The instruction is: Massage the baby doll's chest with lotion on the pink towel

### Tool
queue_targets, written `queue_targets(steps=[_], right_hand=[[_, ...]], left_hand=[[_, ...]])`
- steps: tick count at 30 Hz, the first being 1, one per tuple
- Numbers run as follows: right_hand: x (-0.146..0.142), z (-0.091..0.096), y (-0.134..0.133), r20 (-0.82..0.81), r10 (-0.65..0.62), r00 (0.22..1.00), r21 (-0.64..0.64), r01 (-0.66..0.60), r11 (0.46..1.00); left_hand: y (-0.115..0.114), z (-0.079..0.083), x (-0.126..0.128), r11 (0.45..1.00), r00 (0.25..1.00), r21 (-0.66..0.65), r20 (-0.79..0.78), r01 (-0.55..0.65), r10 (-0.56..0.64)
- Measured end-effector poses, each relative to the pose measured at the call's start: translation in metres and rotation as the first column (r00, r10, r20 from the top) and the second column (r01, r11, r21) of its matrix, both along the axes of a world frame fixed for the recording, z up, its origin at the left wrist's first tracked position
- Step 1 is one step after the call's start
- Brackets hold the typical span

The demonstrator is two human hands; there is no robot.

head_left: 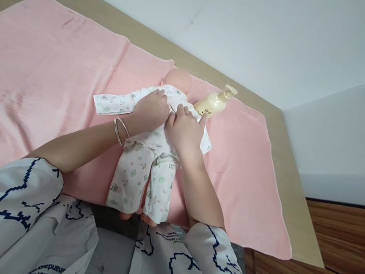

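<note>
A baby doll [178, 79] lies on its back on a pink blanket [57, 77], dressed in a white printed top [149, 139] and white printed trousers [132, 173]. Bent over the left side of the chest, my left hand [152, 109] is closed on the cloth of the top. Beside it, my right hand [185, 130] pinches the same top near its middle, the little finger held apart. What lies under the fingertips is hidden. One sleeve stretches out to the left; the other shows beyond my right wrist.
A cream pump bottle [213, 102] lies tilted on the blanket, close to my right fingers. Under the blanket is a tan tabletop [263, 101], with a white wall [253, 33] behind it. Brown wooden panels [346, 235] stand at the right.
</note>
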State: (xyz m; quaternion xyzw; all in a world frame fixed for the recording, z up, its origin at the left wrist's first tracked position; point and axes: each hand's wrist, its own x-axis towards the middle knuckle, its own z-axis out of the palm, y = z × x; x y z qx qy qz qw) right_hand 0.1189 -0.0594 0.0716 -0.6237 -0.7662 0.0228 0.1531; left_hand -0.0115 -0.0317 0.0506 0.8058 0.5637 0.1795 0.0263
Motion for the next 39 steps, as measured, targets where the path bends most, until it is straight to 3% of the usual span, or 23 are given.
queue_targets(steps=[5,9,12,14,18,22,27,31,36,39], right_hand=[[0.006,0.004,0.003,0.005,0.019,1.000,-0.041,-0.019,0.999],[0.021,-0.010,0.032,-0.104,0.096,0.990,-0.107,-0.107,0.988],[0.021,-0.017,0.040,-0.167,0.083,0.982,-0.118,-0.104,0.988],[0.015,-0.016,0.034,-0.146,0.050,0.988,-0.129,-0.069,0.989],[0.000,-0.005,0.012,-0.083,0.052,0.995,-0.114,-0.061,0.992],[0.002,-0.002,0.011,-0.092,0.096,0.991,-0.097,-0.105,0.990],[0.023,-0.011,0.036,-0.193,0.079,0.978,-0.141,-0.107,0.984],[0.021,-0.007,0.030,-0.152,0.084,0.985,-0.122,-0.103,0.987],[0.004,0.010,-0.001,0.016,0.103,0.995,-0.068,-0.101,0.993],[0.005,0.008,0.002,0.000,0.116,0.993,-0.052,-0.116,0.992]], left_hand=[[0.003,-0.007,0.001,0.987,0.980,0.015,0.122,-0.157,0.154],[-0.020,-0.004,0.015,0.993,0.994,0.035,-0.005,-0.110,0.110],[-0.028,0.000,0.020,0.999,0.999,0.040,-0.030,-0.037,0.038],[-0.023,0.002,0.017,1.000,1.000,-0.005,0.001,-0.028,0.028],[0.007,-0.002,-0.002,0.989,0.983,-0.088,0.129,-0.118,0.129],[0.023,-0.010,-0.012,0.988,0.979,-0.130,0.179,-0.078,0.101],[-0.017,-0.003,0.011,0.984,0.979,-0.009,0.098,-0.178,0.178],[-0.036,0.005,0.021,0.996,0.999,0.076,-0.008,-0.041,0.042],[-0.005,0.003,0.003,0.993,0.989,-0.074,0.109,-0.093,0.101],[0.007,-0.004,-0.002,0.983,0.978,-0.149,0.163,-0.104,0.129]])
